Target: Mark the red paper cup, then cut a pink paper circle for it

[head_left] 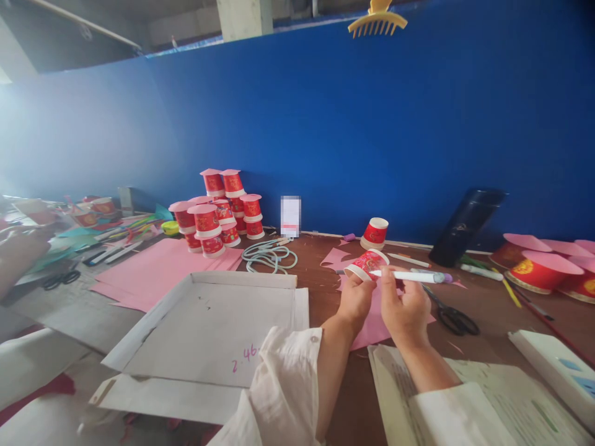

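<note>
The left hand (pixel 356 300) is closed around a red paper cup (pixel 367 263), tipped on its side with the white rim toward nine o'clock. That probably turns the printed wall toward the other hand. The right hand (pixel 406 306) pinches a white marker (pixel 406 276) between thumb and fingers. The marker lies nearly level, its purple-capped end at three o'clock and its other end touching or just beside the cup; I cannot tell which. Both hands hover over a cut pink sheet (pixel 372 331) on the brown table (pixel 325 297), seemingly kept there so the paper is close by. Black scissors (pixel 453 317) lie just beside the right hand at four o'clock, within easy reach. At ten o'clock from the hands, well apart, pink-topped cups form a stack (pixel 218 214) against the blue wall, out of the working space. A single cup (pixel 374 233) stands at twelve o'clock, a black flask (pixel 467 226) leans at two o'clock, and more pink-topped cups (pixel 542 272) sit at three o'clock. A flattened cardboard tray (pixel 209 328) lies at nine o'clock.
</note>
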Action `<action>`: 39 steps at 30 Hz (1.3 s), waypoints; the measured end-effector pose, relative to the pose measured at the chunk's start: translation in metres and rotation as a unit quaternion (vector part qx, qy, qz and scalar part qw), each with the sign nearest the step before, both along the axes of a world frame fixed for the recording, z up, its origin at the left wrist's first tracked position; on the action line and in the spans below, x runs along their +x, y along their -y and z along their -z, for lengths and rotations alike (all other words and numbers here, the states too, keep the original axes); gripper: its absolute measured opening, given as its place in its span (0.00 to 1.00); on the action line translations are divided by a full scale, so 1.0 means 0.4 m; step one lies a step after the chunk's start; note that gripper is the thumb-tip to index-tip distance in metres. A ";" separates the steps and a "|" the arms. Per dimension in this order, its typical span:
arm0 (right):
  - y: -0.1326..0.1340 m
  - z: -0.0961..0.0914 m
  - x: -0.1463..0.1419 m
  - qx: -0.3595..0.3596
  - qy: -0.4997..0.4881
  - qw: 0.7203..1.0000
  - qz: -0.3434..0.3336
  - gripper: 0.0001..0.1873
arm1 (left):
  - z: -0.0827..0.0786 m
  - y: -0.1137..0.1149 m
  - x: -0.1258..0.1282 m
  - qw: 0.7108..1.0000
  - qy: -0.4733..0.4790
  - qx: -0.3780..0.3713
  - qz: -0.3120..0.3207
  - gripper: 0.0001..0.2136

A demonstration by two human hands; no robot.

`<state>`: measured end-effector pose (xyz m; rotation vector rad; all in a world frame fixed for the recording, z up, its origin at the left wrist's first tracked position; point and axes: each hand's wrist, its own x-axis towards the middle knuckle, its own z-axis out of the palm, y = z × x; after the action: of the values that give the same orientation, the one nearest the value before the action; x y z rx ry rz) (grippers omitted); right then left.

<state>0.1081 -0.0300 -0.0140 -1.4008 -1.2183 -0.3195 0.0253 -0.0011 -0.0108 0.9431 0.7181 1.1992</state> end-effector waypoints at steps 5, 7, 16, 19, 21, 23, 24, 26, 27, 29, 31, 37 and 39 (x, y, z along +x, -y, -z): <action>-0.003 0.002 0.003 0.002 0.014 1.000 -0.005 0.22 | -0.009 0.003 -0.003 1.000 0.003 -0.016 -0.004 0.13; -0.003 0.002 0.004 0.012 0.018 1.000 -0.003 0.22 | -0.012 0.004 -0.004 1.000 0.007 -0.014 0.001 0.13; 0.001 -0.002 0.002 0.021 0.008 1.000 -0.005 0.20 | -0.009 0.002 -0.002 0.999 0.019 -0.033 -0.003 0.09; 0.003 -0.005 0.003 0.019 -0.023 1.000 -0.002 0.20 | 0.001 -0.005 0.000 0.999 0.035 -0.041 -0.009 0.04; 0.003 -0.006 0.004 0.017 -0.037 0.999 -0.007 0.20 | 0.011 -0.011 0.002 0.998 0.049 -0.027 -0.002 0.04; 0.003 -0.008 0.004 0.014 -0.044 0.999 -0.010 0.21 | 0.022 -0.017 0.002 0.998 0.062 -0.010 0.008 0.05; 0.003 -0.009 0.004 0.012 -0.048 0.999 -0.008 0.21 | 0.025 -0.018 0.002 0.998 0.068 -0.002 0.011 0.06; 0.004 -0.011 0.004 0.012 -0.053 0.999 -0.001 0.21 | 0.029 -0.019 0.000 0.998 0.059 0.014 0.015 0.06; 0.005 -0.013 0.004 0.013 -0.053 0.998 0.002 0.21 | 0.028 -0.019 -0.001 0.998 0.050 0.017 0.015 0.06; 0.006 -0.016 0.004 0.015 -0.053 0.998 0.005 0.22 | 0.025 -0.016 -0.004 0.999 0.047 0.016 0.014 0.06; 0.007 -0.018 0.004 0.015 -0.052 0.999 0.007 0.22 | 0.020 -0.013 -0.005 0.998 0.052 0.020 0.014 0.06; 0.008 -0.018 0.006 0.005 -0.053 0.998 0.015 0.22 | -0.004 0.000 -0.008 0.999 0.045 -0.021 0.000 0.05; 0.008 -0.017 0.007 0.005 -0.049 0.999 0.016 0.22 | -0.014 0.004 -0.008 0.999 0.043 -0.030 0.002 0.04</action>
<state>0.1108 -0.0332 -0.0073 -1.4127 -1.1143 -0.2755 0.0219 -0.0029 -0.0051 0.8374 0.6797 1.2016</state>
